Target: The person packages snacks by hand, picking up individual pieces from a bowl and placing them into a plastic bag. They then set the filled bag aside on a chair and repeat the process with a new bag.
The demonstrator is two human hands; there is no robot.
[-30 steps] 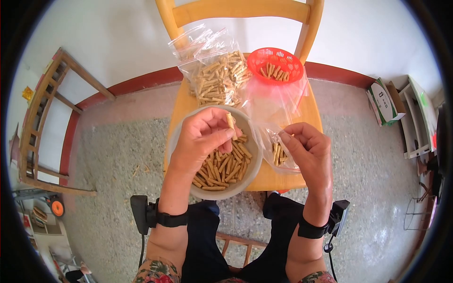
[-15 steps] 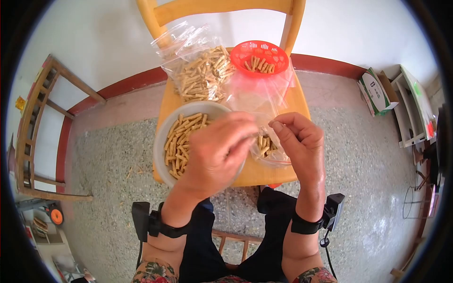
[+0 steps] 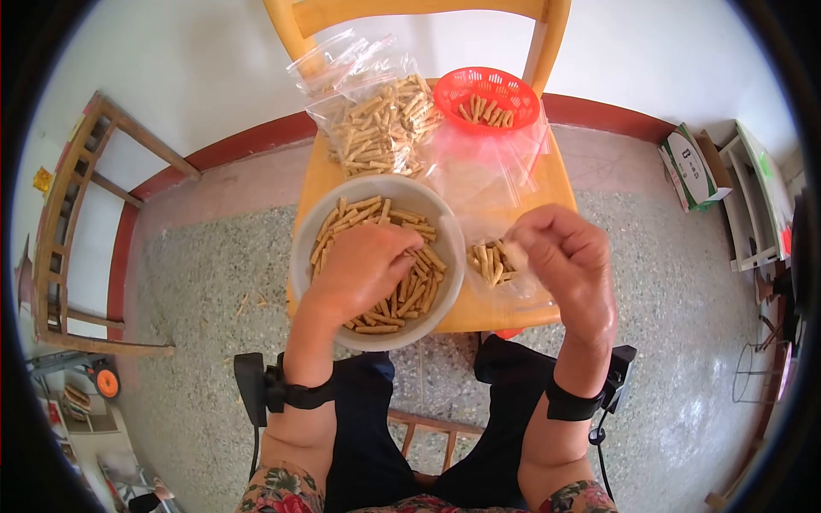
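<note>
A grey bowl (image 3: 455, 282) of short tan sticks stands on a wooden chair (image 3: 560, 184). Over its middle is my left hand (image 3: 363, 267), fingers bent down among the sticks; its fingertips are partly hidden, so its grip is unclear. My right hand (image 3: 569, 269) pinches the edge of a clear plastic bag (image 3: 513, 286), which lies right of the bowl with some sticks inside. Behind the bowl rest filled clear bags (image 3: 380, 128). A red basket (image 3: 487, 79) with several sticks stands at the back right, near flat unfilled bags (image 3: 470, 175).
A wooden frame (image 3: 64, 222) leans at the left wall. On the right are a cardboard box (image 3: 693, 167) and a white shelf (image 3: 757, 192). An orange-hubbed wheel (image 3: 107, 382) shows at lower left. A few stick pieces lie on the floor (image 3: 231, 282).
My left hand has moved left from beside the clear bag to over the bowl. My right hand stays at the bag. The whole view has shifted slightly.
</note>
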